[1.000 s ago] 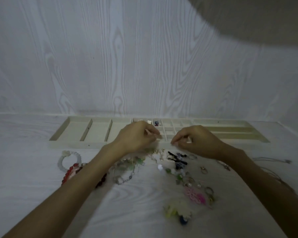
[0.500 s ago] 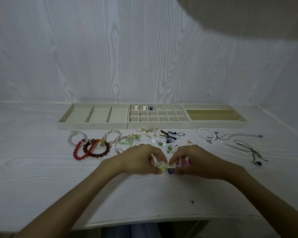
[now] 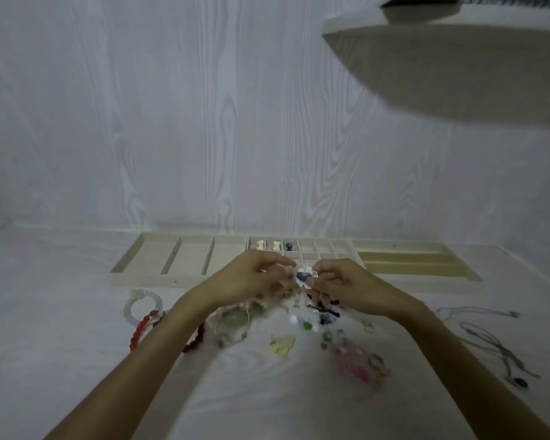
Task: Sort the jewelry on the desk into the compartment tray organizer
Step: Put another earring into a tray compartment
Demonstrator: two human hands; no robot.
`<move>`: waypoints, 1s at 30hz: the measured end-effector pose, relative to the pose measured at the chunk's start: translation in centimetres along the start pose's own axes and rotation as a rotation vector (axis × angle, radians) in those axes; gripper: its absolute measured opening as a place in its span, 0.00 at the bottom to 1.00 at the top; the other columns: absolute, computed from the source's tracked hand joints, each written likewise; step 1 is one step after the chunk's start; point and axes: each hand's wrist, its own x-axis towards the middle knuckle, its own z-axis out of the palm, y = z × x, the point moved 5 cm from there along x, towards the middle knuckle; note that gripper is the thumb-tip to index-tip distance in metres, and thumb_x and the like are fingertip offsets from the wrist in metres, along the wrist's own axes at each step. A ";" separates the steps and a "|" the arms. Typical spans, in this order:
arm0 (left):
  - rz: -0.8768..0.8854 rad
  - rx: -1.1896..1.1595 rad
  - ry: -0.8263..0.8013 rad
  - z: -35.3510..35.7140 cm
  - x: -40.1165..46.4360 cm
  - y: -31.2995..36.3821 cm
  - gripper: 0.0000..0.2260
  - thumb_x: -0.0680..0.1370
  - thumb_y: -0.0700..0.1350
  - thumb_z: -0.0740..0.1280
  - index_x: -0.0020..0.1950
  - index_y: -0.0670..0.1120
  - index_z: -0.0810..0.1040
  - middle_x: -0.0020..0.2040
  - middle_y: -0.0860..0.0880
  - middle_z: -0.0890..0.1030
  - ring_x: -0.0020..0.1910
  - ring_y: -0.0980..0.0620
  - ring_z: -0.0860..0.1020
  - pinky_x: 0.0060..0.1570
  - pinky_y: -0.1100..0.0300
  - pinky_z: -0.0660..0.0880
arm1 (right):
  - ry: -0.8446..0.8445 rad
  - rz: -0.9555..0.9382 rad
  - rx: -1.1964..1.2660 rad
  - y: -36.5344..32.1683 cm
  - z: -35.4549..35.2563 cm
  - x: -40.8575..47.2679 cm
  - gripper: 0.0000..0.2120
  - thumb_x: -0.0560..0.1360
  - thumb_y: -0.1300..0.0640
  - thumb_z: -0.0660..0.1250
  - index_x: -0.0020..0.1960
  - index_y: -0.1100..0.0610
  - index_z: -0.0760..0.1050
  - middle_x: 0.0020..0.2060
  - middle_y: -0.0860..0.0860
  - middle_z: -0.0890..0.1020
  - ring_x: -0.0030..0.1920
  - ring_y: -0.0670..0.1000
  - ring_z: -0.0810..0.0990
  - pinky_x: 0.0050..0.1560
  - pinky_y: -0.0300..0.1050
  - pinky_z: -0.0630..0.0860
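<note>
Blue-beaded trinket (image 3: 303, 276), pinched between left hand (image 3: 254, 274) and right hand (image 3: 340, 281): carry level over organizer tray (image 3: 146, 249) front edge, release into vacant small compartment.

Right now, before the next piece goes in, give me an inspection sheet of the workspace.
Surface: white wood-grain desk, dimly lit.
Job's things: long beige compartment tray organizer at the back; a few small pieces in its middle cells, wide cells bare. Red bead bracelet, white ring bracelet, pink trinket loose on the desk.
Clutter: thin grey cord necklace at right.
Hands: left hand and right hand together pinch a small white-and-blue piece in front of the tray.
Cables: nothing seen.
Surroundings: white wood-grain wall; beige shelf upper right.
</note>
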 end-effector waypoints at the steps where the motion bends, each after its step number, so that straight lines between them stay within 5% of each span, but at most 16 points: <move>1: 0.001 -0.030 0.011 -0.5 1.0 0.1 0.11 0.79 0.43 0.64 0.60 0.45 0.80 0.52 0.48 0.83 0.48 0.55 0.81 0.45 0.66 0.76 | 0.024 -0.013 0.002 -0.2 -0.4 1.3 0.09 0.79 0.54 0.62 0.40 0.53 0.74 0.29 0.43 0.81 0.30 0.41 0.76 0.34 0.32 0.71; 9: -0.075 -0.179 0.177 -3.8 8.7 -1.6 0.07 0.73 0.49 0.72 0.48 0.48 0.84 0.42 0.51 0.85 0.42 0.56 0.81 0.37 0.70 0.76 | 0.063 0.102 -0.039 1.6 -3.0 9.3 0.11 0.77 0.48 0.64 0.42 0.53 0.80 0.33 0.50 0.83 0.27 0.44 0.78 0.30 0.36 0.73; 12: -0.109 -0.133 0.272 -4.5 11.2 -3.0 0.05 0.70 0.49 0.75 0.42 0.49 0.85 0.39 0.51 0.85 0.40 0.54 0.82 0.36 0.67 0.78 | 0.263 0.110 -0.068 2.3 -4.1 11.6 0.10 0.70 0.48 0.73 0.48 0.52 0.79 0.33 0.47 0.83 0.28 0.43 0.80 0.31 0.36 0.76; 16: -0.083 -0.118 0.376 -4.6 13.2 -4.8 0.04 0.69 0.49 0.75 0.40 0.51 0.84 0.39 0.51 0.85 0.43 0.56 0.83 0.50 0.58 0.78 | 0.465 0.056 -0.053 2.5 -5.1 13.3 0.08 0.68 0.55 0.75 0.45 0.50 0.79 0.35 0.46 0.84 0.33 0.42 0.82 0.36 0.37 0.77; 21: -0.056 -0.298 0.257 -3.8 14.1 -5.7 0.05 0.71 0.43 0.74 0.46 0.47 0.84 0.40 0.52 0.85 0.39 0.59 0.83 0.37 0.71 0.76 | 0.382 0.120 0.097 3.4 -5.8 13.8 0.07 0.71 0.58 0.73 0.48 0.56 0.79 0.38 0.53 0.85 0.38 0.49 0.84 0.40 0.42 0.80; 23: -0.084 -0.263 0.231 -3.7 14.2 -6.1 0.06 0.72 0.41 0.74 0.48 0.45 0.83 0.39 0.50 0.85 0.33 0.59 0.82 0.32 0.69 0.76 | 0.288 0.140 0.132 3.8 -5.8 13.7 0.08 0.72 0.58 0.71 0.50 0.59 0.79 0.38 0.54 0.84 0.37 0.48 0.83 0.38 0.41 0.79; 26: -0.106 -0.084 0.239 -3.5 14.4 -6.8 0.08 0.73 0.39 0.72 0.51 0.44 0.83 0.39 0.48 0.84 0.37 0.54 0.83 0.42 0.59 0.81 | 0.266 0.152 0.091 4.6 -5.9 13.8 0.08 0.73 0.57 0.70 0.50 0.59 0.80 0.35 0.50 0.83 0.33 0.43 0.80 0.30 0.31 0.73; 30: -0.116 0.157 0.211 -3.1 14.6 -7.3 0.06 0.74 0.44 0.71 0.49 0.51 0.83 0.40 0.53 0.85 0.42 0.54 0.82 0.51 0.52 0.79 | 0.317 0.217 0.019 6.4 -5.8 14.0 0.08 0.72 0.55 0.72 0.48 0.59 0.81 0.35 0.52 0.82 0.33 0.46 0.78 0.30 0.34 0.72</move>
